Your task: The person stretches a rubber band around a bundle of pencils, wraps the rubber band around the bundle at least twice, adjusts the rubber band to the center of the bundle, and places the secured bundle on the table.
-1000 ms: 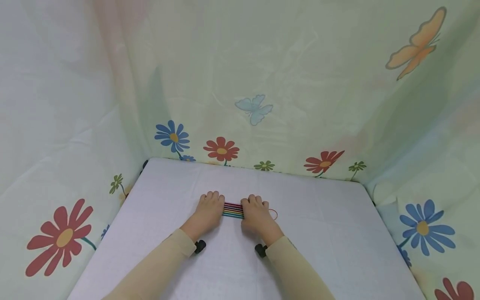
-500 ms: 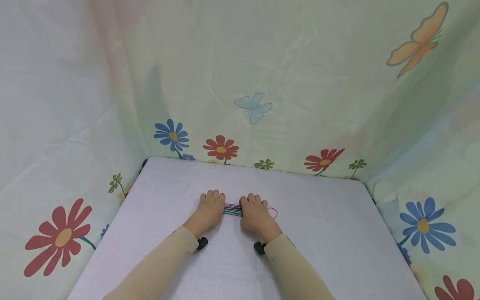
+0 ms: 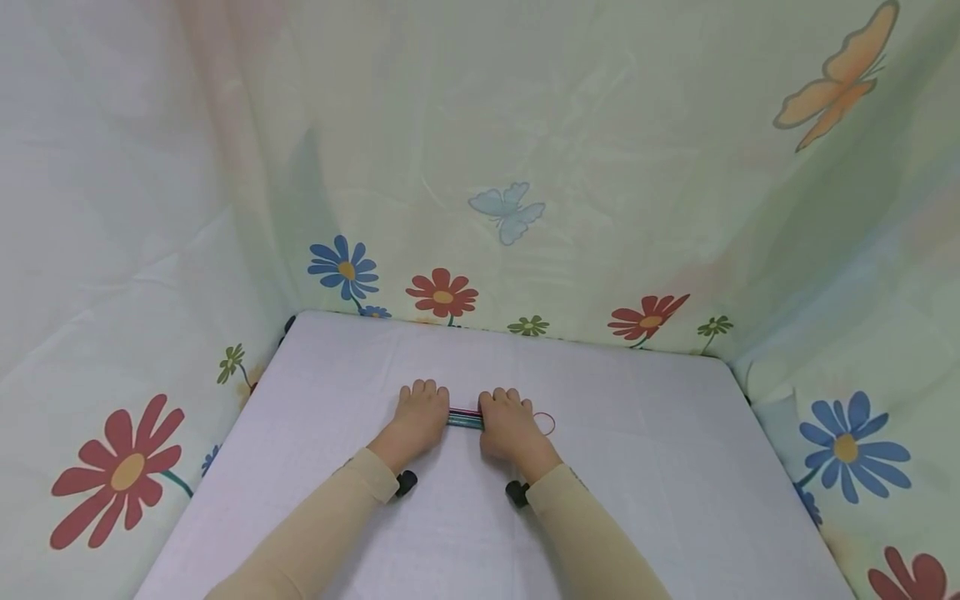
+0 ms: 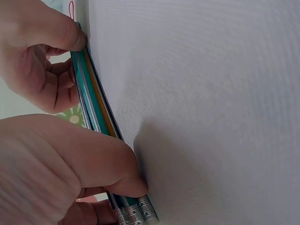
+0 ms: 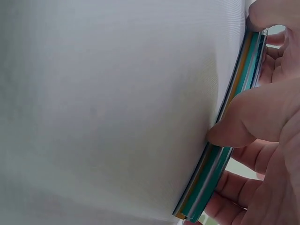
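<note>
Between my hands lies a bundle of pencils (image 3: 466,418), teal, orange and dark stripes showing, held crosswise on the table. My left hand (image 3: 420,418) grips one end; in the left wrist view its thumb presses along the near side, and silvery metal ferrules (image 4: 133,213) stick out beyond it. Toward the other end, my right hand (image 3: 513,429) grips the same bundle, thumb on the near side and fingers curled behind, as the right wrist view shows. A thin red loop like a rubber band (image 3: 553,426) lies just right of my right hand. Both hands hide parts of the pencils.
A white cloth covers the table (image 3: 637,467). Behind it and at both sides hang pale curtains (image 3: 600,167) printed with flowers and butterflies. Small black devices (image 3: 517,493) sit at both wrists, by the beige sleeves (image 3: 592,525).
The pencils have drawn together from a wide flat row of colours into a narrower, tighter bundle. Both hands keep their grip and have barely moved.
</note>
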Action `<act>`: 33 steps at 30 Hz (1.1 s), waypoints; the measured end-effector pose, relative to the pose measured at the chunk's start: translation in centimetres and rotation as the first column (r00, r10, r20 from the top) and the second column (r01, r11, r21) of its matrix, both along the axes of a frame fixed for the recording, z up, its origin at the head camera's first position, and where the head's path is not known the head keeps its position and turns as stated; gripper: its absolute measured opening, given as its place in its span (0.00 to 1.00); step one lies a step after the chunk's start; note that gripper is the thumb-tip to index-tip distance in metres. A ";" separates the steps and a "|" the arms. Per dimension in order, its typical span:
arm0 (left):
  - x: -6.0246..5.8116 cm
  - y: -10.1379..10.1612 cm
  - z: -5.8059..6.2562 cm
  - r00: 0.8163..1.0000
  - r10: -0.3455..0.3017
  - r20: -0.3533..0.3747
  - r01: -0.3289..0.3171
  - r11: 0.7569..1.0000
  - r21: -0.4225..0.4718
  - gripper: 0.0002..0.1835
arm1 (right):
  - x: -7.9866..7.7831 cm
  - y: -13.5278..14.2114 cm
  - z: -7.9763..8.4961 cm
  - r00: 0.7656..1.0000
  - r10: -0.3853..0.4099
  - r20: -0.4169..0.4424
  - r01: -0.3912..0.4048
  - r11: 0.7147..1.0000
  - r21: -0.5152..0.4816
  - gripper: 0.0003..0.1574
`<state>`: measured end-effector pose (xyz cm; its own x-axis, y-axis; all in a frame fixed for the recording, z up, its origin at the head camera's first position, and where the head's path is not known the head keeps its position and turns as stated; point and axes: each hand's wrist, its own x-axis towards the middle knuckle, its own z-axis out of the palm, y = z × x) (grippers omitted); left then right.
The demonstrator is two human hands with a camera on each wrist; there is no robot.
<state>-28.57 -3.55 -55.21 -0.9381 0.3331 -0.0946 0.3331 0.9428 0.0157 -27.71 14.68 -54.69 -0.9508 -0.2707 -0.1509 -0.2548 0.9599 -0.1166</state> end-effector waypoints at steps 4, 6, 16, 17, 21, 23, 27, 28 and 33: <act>0.1 0.0 0.3 1.000 0.006 0.005 -0.006 1.000 -0.008 0.15 | 0.0 -0.2 0.0 1.000 0.002 0.004 -0.002 1.000 0.005 0.22; 0.2 0.1 0.4 1.000 0.004 0.011 -0.004 1.000 -0.011 0.15 | 0.1 -0.2 0.1 1.000 0.002 0.005 -0.002 1.000 0.006 0.21; 0.4 0.1 0.8 1.000 0.001 0.015 0.000 1.000 -0.014 0.14 | 0.2 -0.6 0.2 1.000 -0.006 0.012 0.006 1.000 0.018 0.19; 0.5 0.1 0.9 1.000 0.001 0.016 0.000 1.000 -0.011 0.14 | 0.2 -0.7 0.1 1.000 -0.005 0.012 0.005 1.000 0.020 0.19; 0.6 0.1 1.2 1.000 0.000 0.017 0.000 1.000 0.003 0.13 | 0.0 -0.7 -0.1 1.000 -0.002 0.017 0.002 1.000 0.024 0.20; 0.7 0.1 1.2 1.000 0.000 0.016 0.000 1.000 0.010 0.13 | -0.1 -0.7 -0.2 1.000 0.001 0.017 -0.001 1.000 0.032 0.20; 0.7 0.0 1.1 1.000 -0.004 0.004 0.004 1.000 0.016 0.12 | -0.2 -0.7 -0.2 1.000 0.004 0.016 -0.004 1.000 0.026 0.19; 0.7 0.0 1.0 1.000 -0.003 0.002 0.003 1.000 0.017 0.11 | -0.1 -0.7 -0.2 1.000 0.006 0.015 -0.006 1.000 0.022 0.19; 0.7 0.1 0.8 1.000 -0.003 0.005 0.003 1.000 -0.003 0.11 | -0.1 -0.7 -0.3 1.000 0.009 0.021 -0.009 1.000 0.022 0.20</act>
<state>-27.84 -3.42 -54.45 -0.9366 0.3357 -0.1005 0.3360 0.9418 0.0143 -27.78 13.97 -55.02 -0.9448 -0.2758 -0.1768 -0.2614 0.9600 -0.1009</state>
